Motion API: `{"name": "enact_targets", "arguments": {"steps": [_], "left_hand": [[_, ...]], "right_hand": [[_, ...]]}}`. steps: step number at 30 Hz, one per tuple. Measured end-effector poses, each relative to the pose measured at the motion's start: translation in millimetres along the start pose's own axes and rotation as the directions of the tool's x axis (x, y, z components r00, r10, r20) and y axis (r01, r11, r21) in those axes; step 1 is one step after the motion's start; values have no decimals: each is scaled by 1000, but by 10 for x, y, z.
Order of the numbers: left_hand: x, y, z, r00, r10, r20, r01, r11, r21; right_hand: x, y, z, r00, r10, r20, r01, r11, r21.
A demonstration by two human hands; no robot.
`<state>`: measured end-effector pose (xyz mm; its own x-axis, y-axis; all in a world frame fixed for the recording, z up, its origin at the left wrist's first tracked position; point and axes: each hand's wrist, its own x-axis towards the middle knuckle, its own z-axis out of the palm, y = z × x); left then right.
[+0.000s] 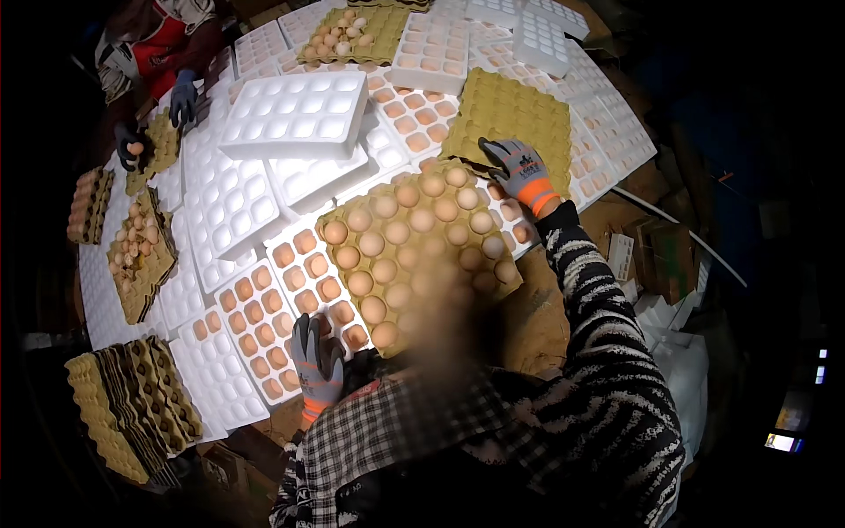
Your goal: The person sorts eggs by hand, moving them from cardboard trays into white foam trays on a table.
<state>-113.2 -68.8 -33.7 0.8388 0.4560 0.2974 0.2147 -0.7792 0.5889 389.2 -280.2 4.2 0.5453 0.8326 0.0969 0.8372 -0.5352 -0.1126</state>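
Observation:
Brown eggs fill most of a pulp egg tray [422, 251] directly before me; a dark blur covers part of its lower right. My right hand [518, 168], in a grey glove with an orange cuff, is at the far right corner of this tray, its fingertips by the edge of a pulp tray [515, 115] showing no eggs; whether it grips either cannot be told. My left hand [317, 363], gloved alike, has its fingers apart beside the near left edge of a white foam egg tray [310, 270] partly under the pulp tray. Another foam tray of eggs [261, 330] lies to its left.
Foam trays cover much of the round table, with a raised foam tray [294, 115] beyond. Pulp trays are stacked [132, 402] at near left. A pulp tray [142, 257] at left holds cracked eggs. A co-worker's gloved hand [132, 148] holds an egg at far left.

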Motion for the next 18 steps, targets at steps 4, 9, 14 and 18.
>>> {"name": "enact_targets", "arguments": {"steps": [4, 9, 14, 18], "left_hand": [[142, 196, 33, 999, 30, 18, -30, 998, -48], [429, 351, 29, 978, 201, 59, -186, 964, -192], [630, 549, 14, 891, 393, 229, -388, 919, -68], [642, 663, 78, 902, 343, 263, -355, 935, -2]], "right_hand": [[16, -34, 180, 997, 34, 64, -31, 998, -59], [75, -128, 131, 992, 12, 127, -31, 988, 149], [-384, -1510, -671, 978, -177, -106, 206, 788, 580], [-1196, -2241, -277, 888, -446, 109, 406, 873, 270]]}}
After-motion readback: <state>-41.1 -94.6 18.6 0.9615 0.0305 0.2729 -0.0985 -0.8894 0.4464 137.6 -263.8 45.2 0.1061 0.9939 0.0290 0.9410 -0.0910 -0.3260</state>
